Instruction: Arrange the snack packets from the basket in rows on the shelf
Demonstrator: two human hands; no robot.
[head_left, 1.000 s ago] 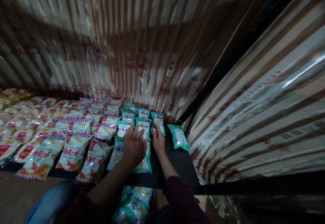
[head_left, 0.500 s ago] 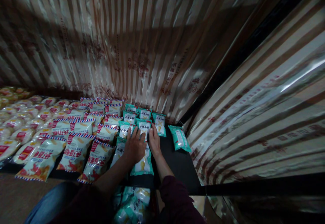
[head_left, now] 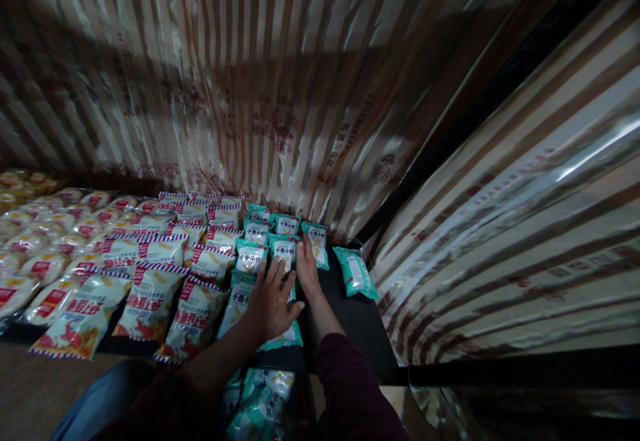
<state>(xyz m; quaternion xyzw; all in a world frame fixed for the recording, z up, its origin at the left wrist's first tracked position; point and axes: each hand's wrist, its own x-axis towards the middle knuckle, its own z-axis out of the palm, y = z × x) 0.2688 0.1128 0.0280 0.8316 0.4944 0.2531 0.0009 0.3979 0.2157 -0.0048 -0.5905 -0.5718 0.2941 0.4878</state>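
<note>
Two hands lie side by side, both open and gripping nothing. The left hand (head_left: 273,301) has slid nearer, fingers spread flat on the teal packet (head_left: 285,338) at the shelf's (head_left: 350,321) near edge. The right hand (head_left: 306,269) has edged farther, against the rear packets (head_left: 284,249).

Both arms wear long sleeves in dark maroon fabric; the right sleeve (head_left: 350,388) and the left sleeve (head_left: 160,404) each end partway along the forearm. The left hand (head_left: 270,301) and right hand (head_left: 306,269) are bare. One leg wears blue denim trousers (head_left: 95,402).
</note>
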